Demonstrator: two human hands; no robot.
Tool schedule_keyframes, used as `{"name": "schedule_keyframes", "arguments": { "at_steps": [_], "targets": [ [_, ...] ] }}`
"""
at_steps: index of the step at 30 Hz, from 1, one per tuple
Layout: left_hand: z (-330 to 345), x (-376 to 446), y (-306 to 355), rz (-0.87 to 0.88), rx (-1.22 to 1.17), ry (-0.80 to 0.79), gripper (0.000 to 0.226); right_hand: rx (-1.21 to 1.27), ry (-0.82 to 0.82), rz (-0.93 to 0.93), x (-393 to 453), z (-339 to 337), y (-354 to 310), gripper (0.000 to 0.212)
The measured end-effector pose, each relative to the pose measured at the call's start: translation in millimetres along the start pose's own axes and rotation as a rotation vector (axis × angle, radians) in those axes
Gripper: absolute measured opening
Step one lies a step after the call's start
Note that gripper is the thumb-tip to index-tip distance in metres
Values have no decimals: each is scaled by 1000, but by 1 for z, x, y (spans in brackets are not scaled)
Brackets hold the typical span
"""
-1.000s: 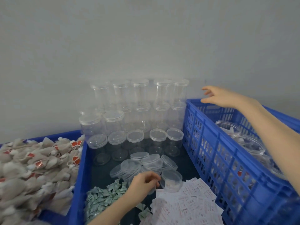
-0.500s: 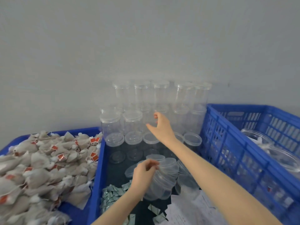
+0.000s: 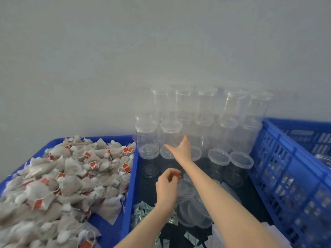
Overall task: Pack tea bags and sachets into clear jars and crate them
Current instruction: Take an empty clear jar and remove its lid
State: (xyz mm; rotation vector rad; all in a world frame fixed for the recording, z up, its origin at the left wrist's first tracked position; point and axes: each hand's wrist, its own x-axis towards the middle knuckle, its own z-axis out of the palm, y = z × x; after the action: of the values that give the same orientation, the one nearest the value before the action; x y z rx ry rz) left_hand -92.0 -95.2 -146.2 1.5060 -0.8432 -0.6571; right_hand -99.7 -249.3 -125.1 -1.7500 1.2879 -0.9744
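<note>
Against the pale grey wall, a stack of empty clear plastic jars with clear lids [image 3: 204,120], taken here as the landmark. To the right of the stack, a blue slotted plastic crate [image 3: 279,169], with the rim of at least one clear jar showing inside at the frame edge, so some crating apparently done. To the left of the stack, a shallow blue tray [image 3: 130,176] heaped with beige mesh tea bags bearing red tags [image 3: 68,178], a large supply not yet packed. In front of the stack, on the dark table [image 3: 250,199], a sliding pile of loose clear round lids [image 3: 193,208], and nearer the camera small pale green sachets [image 3: 143,208], few beside the heap of tea bags. Judged overall: early to middle of the job, with many jars empty and most of the filling, lidding and crating left. Right hand [image 3: 181,149] stretched forward to the lower front rows of the stack, fingers straight and spread, thumb out to the left, touching or nearly touching a jar, gripping nothing as yet. Left hand [image 3: 167,188] over the lid pile, fingers curled in a pinch; whether on a lid edge or on nothing, cannot tell. Against the frame half a second back: right hand lower and further left on the stack; left hand much as it was at the lids; view swung left, with more of the tray and less of the crate in sight.
</note>
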Motion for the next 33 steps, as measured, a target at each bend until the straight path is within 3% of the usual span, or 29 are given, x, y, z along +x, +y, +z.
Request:
{"name": "schedule_keyframes", "arguments": {
  "at_steps": [8, 20, 22, 26, 29, 33],
  "targets": [
    [4, -4, -1, 23, 61, -28, 31, -23, 90, -79, 2, 9, 5, 103],
    [5, -9, 11, 42, -127, 82, 29, -205, 99, -229, -26, -39, 16, 95],
    [5, -10, 19, 105, -168, 125, 39, -166, 78, -233, -37, -52, 17, 94],
    [-1, -5, 41, 215, -142, 144, 86, 38, -16, -254, -69, -74, 20, 88],
    [-13, 3, 59, 298, -27, -7, 106, 125, -170, -249, -92, -88, 29, 86],
    [-30, 9, 72, 471, 248, -244, 113, 94, -349, -261, -115, -103, 40, 80]
  ]
}}
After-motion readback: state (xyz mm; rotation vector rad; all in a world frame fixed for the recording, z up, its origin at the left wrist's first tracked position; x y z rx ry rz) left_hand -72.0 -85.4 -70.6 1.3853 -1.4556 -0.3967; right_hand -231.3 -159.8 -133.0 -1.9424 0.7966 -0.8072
